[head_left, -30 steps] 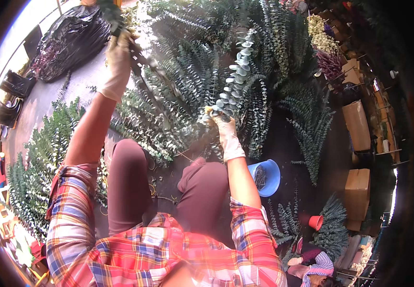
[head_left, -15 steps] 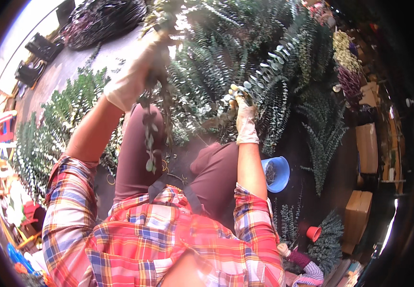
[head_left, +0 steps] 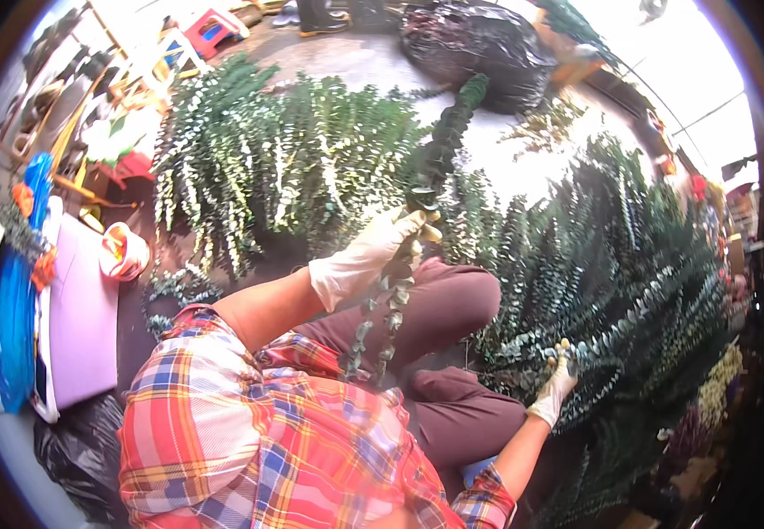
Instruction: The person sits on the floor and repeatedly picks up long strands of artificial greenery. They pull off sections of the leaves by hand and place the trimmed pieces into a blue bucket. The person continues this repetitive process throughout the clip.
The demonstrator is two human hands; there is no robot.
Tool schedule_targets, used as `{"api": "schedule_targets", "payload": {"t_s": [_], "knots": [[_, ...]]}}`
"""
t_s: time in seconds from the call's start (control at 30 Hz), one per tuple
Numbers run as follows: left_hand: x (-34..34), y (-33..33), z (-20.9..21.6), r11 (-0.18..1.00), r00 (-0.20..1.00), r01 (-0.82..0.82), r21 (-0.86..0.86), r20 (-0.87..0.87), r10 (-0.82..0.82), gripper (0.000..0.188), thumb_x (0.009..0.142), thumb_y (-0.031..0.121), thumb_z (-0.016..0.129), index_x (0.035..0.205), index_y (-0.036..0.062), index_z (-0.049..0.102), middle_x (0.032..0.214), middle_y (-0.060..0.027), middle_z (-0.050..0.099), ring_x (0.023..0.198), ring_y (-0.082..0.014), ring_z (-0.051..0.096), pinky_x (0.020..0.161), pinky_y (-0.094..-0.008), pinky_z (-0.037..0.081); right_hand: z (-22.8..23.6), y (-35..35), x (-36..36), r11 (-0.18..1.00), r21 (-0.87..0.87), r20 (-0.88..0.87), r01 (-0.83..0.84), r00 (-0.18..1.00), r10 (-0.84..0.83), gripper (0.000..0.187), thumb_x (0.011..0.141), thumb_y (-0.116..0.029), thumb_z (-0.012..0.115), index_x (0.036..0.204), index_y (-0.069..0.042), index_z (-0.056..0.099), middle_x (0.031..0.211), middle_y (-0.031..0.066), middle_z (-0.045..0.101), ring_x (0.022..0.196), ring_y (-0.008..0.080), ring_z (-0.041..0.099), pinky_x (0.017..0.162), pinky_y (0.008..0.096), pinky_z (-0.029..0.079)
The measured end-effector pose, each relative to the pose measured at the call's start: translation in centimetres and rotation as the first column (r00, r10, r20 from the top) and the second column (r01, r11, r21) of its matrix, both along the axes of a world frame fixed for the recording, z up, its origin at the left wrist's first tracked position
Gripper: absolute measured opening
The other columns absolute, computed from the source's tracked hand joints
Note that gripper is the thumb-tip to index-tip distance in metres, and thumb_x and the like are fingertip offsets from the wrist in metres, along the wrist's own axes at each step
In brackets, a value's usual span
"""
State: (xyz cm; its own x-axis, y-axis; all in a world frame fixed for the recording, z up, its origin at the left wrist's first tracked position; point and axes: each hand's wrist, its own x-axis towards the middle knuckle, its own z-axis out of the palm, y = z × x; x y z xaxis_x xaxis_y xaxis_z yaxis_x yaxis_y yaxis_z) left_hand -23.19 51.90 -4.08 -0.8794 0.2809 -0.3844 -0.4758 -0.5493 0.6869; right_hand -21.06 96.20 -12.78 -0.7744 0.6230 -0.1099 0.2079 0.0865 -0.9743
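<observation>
My left hand (head_left: pixel 366 256), in a pale glove, is closed round a eucalyptus stem (head_left: pixel 452 132) in front of my raised knee. Its leafy top points up and away, and thinner sprigs (head_left: pixel 391 322) hang below the fist. To the right and nearer the floor, my right hand (head_left: pixel 556 385), gloved too, has its fingers closed at the base of another eucalyptus branch (head_left: pixel 655 309). That branch lies against a large pile of eucalyptus (head_left: pixel 576 238); the foliage partly hides the fingers.
More eucalyptus (head_left: pixel 285 159) stands in a thick row beyond my left arm. A black plastic bag (head_left: pixel 479 53) lies at the far side. On the left are a lilac box (head_left: pixel 86 309), a pink container (head_left: pixel 123 253) and a blue plastic wrap (head_left: pixel 20 309). My legs are folded on the floor.
The view has turned toward the left. My left hand, blurred before with hanging eucalyptus, now holds a stem upright before my knee. My right hand is still at the pile.
</observation>
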Motion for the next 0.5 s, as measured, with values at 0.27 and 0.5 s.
{"api": "schedule_targets", "payload": {"t_s": [0.27, 0.5], "knots": [[-0.9, -11.3, -1.8, 0.812, 0.874, -0.485, -0.324, -0.214, 0.437, 0.024, 0.092, 0.017, 0.048, 0.112, 0.0060, 0.056, 0.085, -0.0030, 0.065, 0.052, -0.0020, 0.045, 0.046, -0.0157, 0.036, -0.3, 0.7, -0.3, 0.997, 0.072, 0.185, -0.036, 0.982, 0.022, 0.022, 0.086, -0.014, 0.059, 0.107, -0.009, 0.063, 0.094, 0.0005, 0.065, 0.059, 0.0028, 0.052, 0.049, 0.0155, 0.036], [-3.2, -41.0, -3.1, -0.185, 0.844, -0.314, -0.931, -0.363, 0.394, 0.037, 0.082, 0.033, 0.059, 0.107, 0.0063, 0.054, 0.094, -0.0054, 0.064, 0.073, -0.0137, 0.057, 0.064, -0.0279, 0.047, -1.3, -0.5, -0.9, 0.996, 0.014, 0.109, -0.093, 0.990, 0.091, 0.034, 0.084, -0.014, 0.062, 0.117, -0.009, 0.054, 0.098, 0.0022, 0.064, 0.064, 0.0043, 0.055, 0.050, 0.0152, 0.039]]}}
